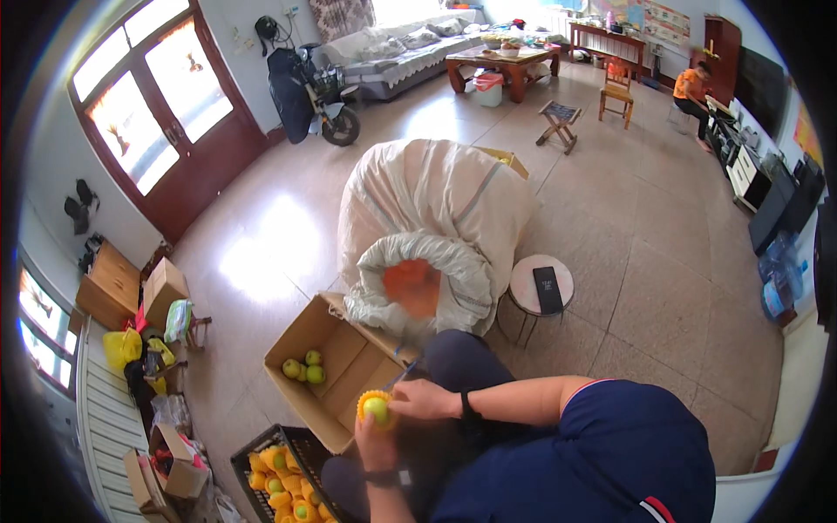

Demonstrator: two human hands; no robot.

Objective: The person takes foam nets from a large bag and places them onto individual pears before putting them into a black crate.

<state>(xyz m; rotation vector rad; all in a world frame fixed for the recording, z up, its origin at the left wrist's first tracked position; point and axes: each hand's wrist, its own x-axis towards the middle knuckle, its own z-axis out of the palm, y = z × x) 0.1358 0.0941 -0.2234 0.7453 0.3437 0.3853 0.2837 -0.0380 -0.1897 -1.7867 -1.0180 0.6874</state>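
Observation:
A green apple sits in a ruffled yellow foam net just in front of me. My left hand grips it from below, fingers wrapped round its side. From the right, my right hand closes on the net's edge, its fingertips partly hidden. Under my hands stands an open cardboard box with several bare green apples in its far left corner. At the lower left, a black plastic crate holds many apples in yellow nets.
A big white woven sack, its rolled mouth showing orange inside, stands beyond the box. Right of it is a small round stool bearing a phone. A folding stool, a chair and a seated person in orange are farther off.

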